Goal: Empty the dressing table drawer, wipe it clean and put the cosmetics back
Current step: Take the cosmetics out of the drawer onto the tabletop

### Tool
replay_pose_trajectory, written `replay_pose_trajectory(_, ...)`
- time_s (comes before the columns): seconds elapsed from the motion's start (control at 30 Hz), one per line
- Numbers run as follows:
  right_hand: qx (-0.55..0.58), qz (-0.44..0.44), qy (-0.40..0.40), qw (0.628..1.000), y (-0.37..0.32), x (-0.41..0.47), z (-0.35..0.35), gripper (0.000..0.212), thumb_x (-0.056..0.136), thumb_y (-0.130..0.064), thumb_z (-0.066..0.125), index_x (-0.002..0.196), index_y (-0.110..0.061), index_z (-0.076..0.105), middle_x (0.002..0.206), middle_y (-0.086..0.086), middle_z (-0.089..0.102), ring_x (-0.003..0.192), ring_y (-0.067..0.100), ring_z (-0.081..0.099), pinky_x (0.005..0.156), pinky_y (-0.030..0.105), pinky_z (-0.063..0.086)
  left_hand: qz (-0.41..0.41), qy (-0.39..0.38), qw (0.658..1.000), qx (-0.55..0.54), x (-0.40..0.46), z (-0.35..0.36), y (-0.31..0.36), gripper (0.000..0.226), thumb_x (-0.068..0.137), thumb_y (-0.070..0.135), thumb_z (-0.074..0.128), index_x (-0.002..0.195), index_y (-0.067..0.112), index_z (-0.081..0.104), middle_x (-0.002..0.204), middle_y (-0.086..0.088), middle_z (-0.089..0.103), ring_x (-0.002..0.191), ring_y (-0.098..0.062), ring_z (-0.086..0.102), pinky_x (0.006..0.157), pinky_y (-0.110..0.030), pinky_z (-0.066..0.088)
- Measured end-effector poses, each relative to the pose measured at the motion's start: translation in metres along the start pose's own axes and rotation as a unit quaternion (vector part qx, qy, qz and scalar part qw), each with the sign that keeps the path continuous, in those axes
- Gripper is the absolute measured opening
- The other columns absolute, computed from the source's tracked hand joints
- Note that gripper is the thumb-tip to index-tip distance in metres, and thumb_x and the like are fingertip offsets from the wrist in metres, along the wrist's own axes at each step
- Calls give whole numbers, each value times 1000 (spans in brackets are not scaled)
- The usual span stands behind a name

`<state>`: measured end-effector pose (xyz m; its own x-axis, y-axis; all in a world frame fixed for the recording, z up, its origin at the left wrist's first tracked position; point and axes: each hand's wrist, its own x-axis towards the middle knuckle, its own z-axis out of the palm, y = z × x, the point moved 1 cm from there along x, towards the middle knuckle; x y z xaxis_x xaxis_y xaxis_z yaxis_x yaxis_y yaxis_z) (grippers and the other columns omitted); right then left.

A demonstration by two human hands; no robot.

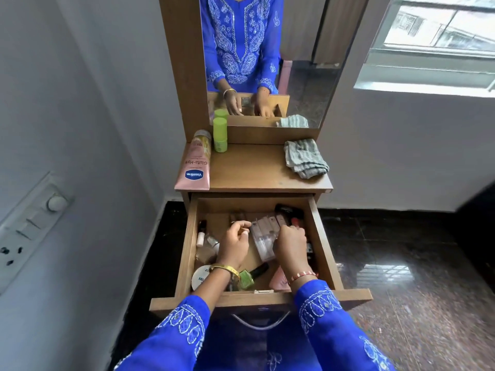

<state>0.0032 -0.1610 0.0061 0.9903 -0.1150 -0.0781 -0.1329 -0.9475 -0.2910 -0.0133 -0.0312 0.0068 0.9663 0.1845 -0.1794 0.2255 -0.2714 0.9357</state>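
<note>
Both hands reach into the open drawer (320, 236) among the cosmetics.

The left hand (233, 246) has its fingers curled; whether they pinch something small cannot be told. A white tube (200, 239) lies left of these fingers, and a green nail polish bottle (247, 279) lies behind the wrist. The clear packet (263, 236) lies between the hands. The right hand (290, 243) curls its fingers down onto the packet's edge, just beside a red lipstick (295, 222).

Drawer (320, 238) open above, its floor crowded with cosmetics, bare wood only at rear left; tabletop (249, 167) bare across the middle, pink tube (194, 163) and green bottle (220, 135) left, cloth (305, 158) right.
</note>
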Motion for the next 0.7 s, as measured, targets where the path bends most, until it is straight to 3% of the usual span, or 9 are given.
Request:
replay_pose_trajectory(0.1,-25,-1,-11,1000,-2,0,2,27,87,-7,44,109,-4,60,117,16,59,115,33,47,97,35,39,-105,-18,993,-49,4,8,-4,27,90,1,42,111,2,59,92,-10,61,86,-22,54,80,-30,43)
replay_pose_trajectory(0.2,-30,9,-20,999,-5,-2,3,28,89,-8,43,112,-4,57,119,17,54,117,33,46,98,37,39,-190,-34,977,-95,3,18,-7,24,89,2,42,108,3,58,75,-2,54,67,-17,48,63,-27,39)
replay_pose_trajectory(0.3,-37,26,-24,999,-6,-4,4,30,89,-9,42,116,-4,53,122,19,52,117,34,46,98,38,40,-209,-61,970,-112,0,24,-9,16,89,0,44,83,12,54,68,-2,52,55,-12,40,51,-23,29)
replay_pose_trajectory(0.37,-35,41,-34,998,-6,-4,5,32,88,-10,42,119,-4,50,124,21,51,118,34,45,97,39,39,-222,-70,965,-120,0,25,-11,25,89,1,44,70,15,49,56,1,51,54,-14,39,50,-24,26)
replay_pose_trajectory(0.5,-47,47,-42,997,-5,-2,7,37,87,-18,48,122,-5,46,125,20,52,118,34,45,95,40,38,-260,-98,948,-158,-1,25,-12,28,91,1,39,69,17,47,77,-8,52,64,-17,46,55,-26,30)
replay_pose_trajectory(0.6,-35,56,-40,997,0,2,7,41,85,-25,56,121,-9,47,126,17,48,118,32,44,97,40,38,-273,-104,942,-164,-1,24,-13,17,91,3,39,90,12,53,102,-13,56,89,-24,56,69,-31,42)
replay_pose_trajectory(0.7,-19,64,-49,997,3,5,8,43,84,-28,60,121,-10,47,128,16,45,118,31,44,98,39,37,-286,-89,940,-166,1,19,-15,23,92,3,40,110,3,53,116,-14,56,113,-27,54,85,-34,44)
